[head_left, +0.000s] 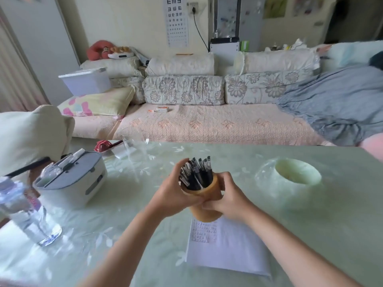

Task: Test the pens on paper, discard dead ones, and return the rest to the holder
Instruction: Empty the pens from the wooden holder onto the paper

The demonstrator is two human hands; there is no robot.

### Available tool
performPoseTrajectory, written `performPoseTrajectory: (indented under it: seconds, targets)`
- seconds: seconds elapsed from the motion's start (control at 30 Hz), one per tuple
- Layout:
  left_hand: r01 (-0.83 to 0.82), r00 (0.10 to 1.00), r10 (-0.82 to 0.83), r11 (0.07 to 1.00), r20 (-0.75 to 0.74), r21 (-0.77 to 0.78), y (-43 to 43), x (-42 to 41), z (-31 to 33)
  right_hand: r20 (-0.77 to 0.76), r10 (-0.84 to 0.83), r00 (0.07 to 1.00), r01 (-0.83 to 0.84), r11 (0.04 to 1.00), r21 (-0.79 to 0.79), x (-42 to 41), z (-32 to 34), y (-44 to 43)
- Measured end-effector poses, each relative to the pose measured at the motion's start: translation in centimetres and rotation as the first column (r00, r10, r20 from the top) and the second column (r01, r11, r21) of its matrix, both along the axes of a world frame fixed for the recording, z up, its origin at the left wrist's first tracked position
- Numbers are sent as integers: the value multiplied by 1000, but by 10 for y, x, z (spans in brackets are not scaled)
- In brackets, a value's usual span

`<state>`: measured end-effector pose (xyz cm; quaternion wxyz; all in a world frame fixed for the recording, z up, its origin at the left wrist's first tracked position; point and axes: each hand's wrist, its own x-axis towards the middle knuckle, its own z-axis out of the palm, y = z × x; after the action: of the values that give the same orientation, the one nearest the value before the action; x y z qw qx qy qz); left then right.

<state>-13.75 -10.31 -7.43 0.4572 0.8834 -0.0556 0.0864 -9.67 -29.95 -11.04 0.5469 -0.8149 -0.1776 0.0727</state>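
table [310, 224] bearing paper [228, 249], laid close for test strokes. holder [208, 212], tilted over the paper's far edge, is clasped by right hand [228, 200]; left hand [176, 193] curls round rim and bunched pens [196, 172], likely steadying them for removal.

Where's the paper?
In the head view, the paper lies on the table at bottom centre, just nearer you than the pen holder.

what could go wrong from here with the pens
1. The holder is tilted between the left hand and right hand; the pens could slide out and scatter over the table.
2. They all look alike, so tested and untested ones may get mixed up on the paper.
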Motion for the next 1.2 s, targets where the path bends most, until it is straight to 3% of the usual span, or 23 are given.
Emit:
performPoseTrajectory:
  seconds: [0.1,0.23,0.47,0.6,0.77,0.97,1.07,1.2]
  targets:
    - [-71,997,72,987,-4,-144,-26,-25,-8,33,-29,999,28,1000,14,-35,4,-18]
    - [-110,994,104,962,-37,-249,-57,-45,-20,138,-99,985,114,988,-108,-64,3,-27]
    - [48,991,-78,963,-106,-264,-55,-42,-36,270,-135,953,219,925,-310,-72,0,-50]
    - [97,984,-114,987,-134,-124,-27,-34,-52,334,-18,942,181,867,-464,-60,3,-58]
    - [93,995,-92,996,-36,20,-16,-32,-71,387,184,904,150,710,-688,-43,-4,-58]
    - [113,965,-203,893,166,436,-39,-19,-81,510,359,782,276,534,-799,-28,-13,-46]
    - [81,972,-180,861,150,503,-51,-14,-89,531,427,732,322,470,-822,-27,-15,-41]
    - [124,991,-133,869,-16,478,-55,-5,-103,529,460,713,353,416,-838,-33,-12,-36]
